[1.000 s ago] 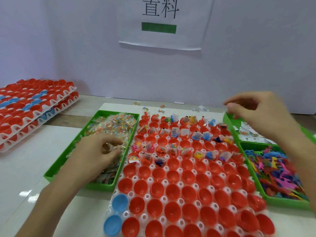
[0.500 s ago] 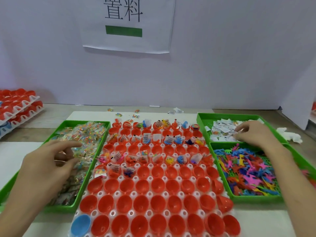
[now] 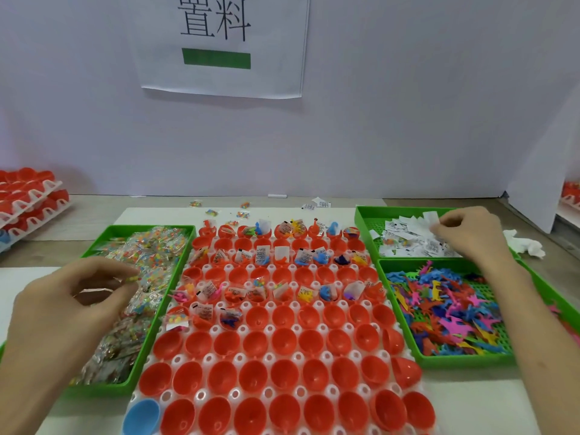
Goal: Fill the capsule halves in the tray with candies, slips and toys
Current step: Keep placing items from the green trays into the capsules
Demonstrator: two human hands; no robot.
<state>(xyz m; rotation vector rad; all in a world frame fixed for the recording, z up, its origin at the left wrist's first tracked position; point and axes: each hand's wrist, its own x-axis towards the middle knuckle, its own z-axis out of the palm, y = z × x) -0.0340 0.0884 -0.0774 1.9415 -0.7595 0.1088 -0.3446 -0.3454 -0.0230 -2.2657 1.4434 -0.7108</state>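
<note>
A white tray (image 3: 216, 332) of red capsule halves (image 3: 284, 343) fills the middle; the far rows hold candies, slips and toys, the near rows are bare, and one blue half (image 3: 141, 417) sits at the near left corner. My left hand (image 3: 72, 306) hovers over the green candy bin (image 3: 138, 365) and pinches a small candy packet (image 3: 133, 278) between thumb and fingers. My right hand (image 3: 467, 233) reaches into the far right green bin (image 3: 364, 221) and pinches a white paper slip (image 3: 431, 219).
A green bin (image 3: 464, 361) of coloured plastic toys sits near right. Stacked trays of red capsule halves (image 3: 28, 196) stand far left. Loose candies (image 3: 216, 211) and slips (image 3: 317, 204) lie behind the tray. A white wall with a paper sign (image 3: 219, 45) backs the table.
The view swung right. My right hand dropped from the air above the tray into the slip bin. My left hand rose slightly from the candy pile with a packet.
</note>
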